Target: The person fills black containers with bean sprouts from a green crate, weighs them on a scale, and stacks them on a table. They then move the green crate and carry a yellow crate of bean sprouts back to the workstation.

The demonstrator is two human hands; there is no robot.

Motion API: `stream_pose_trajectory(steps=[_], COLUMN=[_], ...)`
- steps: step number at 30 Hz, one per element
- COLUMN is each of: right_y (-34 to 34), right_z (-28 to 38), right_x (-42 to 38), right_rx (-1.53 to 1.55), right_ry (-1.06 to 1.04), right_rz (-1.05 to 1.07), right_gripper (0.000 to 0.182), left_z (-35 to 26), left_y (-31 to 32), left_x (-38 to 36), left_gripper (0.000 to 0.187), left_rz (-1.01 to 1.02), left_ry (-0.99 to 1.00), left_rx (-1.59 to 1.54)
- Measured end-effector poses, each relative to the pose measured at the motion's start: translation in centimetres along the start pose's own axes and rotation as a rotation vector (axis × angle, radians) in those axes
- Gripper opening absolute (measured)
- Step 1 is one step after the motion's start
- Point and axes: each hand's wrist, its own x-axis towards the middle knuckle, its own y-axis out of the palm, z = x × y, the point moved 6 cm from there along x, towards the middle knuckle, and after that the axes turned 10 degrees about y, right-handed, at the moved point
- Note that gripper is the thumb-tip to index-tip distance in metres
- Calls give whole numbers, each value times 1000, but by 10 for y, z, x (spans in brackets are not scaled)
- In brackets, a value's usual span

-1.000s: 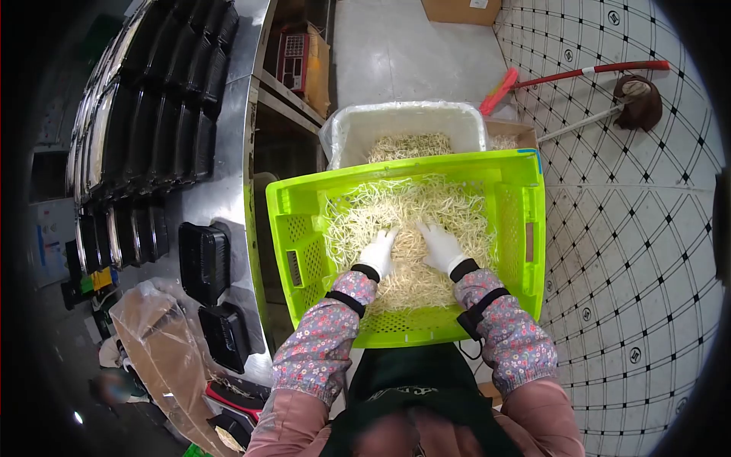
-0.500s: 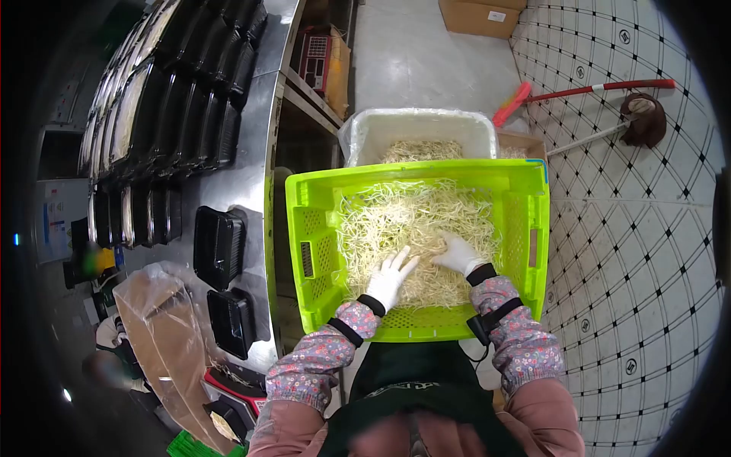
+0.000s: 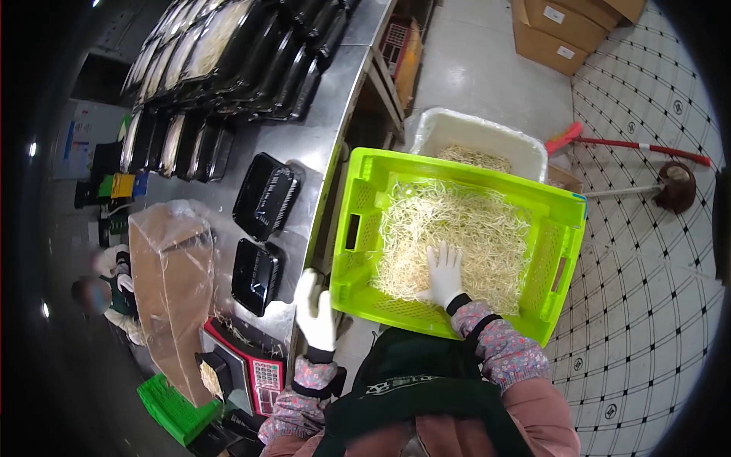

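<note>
Sprouts (image 3: 449, 221) lie in a pale, loose heap inside the green crate (image 3: 544, 244) before our body; our right hand (image 3: 444, 278) rests on their near part, palm down, fingers stretched out and clasping nothing that we can see; our left hand (image 3: 316, 316) is outside the crate, just beside its near left corner and close to the edge of the metal counter (image 3: 297, 141), fingers straightened, with nothing in its hold; whether it touches the counter we cannot tell.

Beyond the crate we see a white tub (image 3: 495, 137) with more sprouts in it; on the counter to our left sit two black trays (image 3: 264, 196), one nearer us than the other, and farther along, stacks of filled trays (image 3: 228, 61); nearer us is a red scale (image 3: 266, 381); past it we see brown cardboard (image 3: 175, 266) under clear plastic, and a co-worker (image 3: 114, 293); to our right, a red-handled broom (image 3: 647, 147) lies on the tiled floor (image 3: 640, 305).
</note>
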Motion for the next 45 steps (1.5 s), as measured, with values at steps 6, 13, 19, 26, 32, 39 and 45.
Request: stream_pose_trajectory(steps=[6,13,19,26,32,39,45], right_y=[28,-18,5,29,70,-130,-160], right_z=[-63,-76,-71,-127,-196,-110,-34], right_x=[54,47,48,44,27,-42,-49], right_rx=[488,-55,304,1112,1361,1700,803], right_ry=[100,190,223,378,563,78,-158], right_rz=[202,-176,-27,135,245,439,325], right_gripper=[115,106,88,51,46,74,78], left_z=[46,192,194,117,55,33,32], left_y=[-132,-208,-191,-205,-92,72,173], left_x=[-13,-42,-28,-11,12,23,-25], left_gripper=[53,64,23,36,18,53,57], left_rz=[-503,-619,-652,-618,-319,220,462], left_ry=[-7,-516,-569,-254,-203,158,-114], left_rx=[398,85,-41,-40,-245,90,-164])
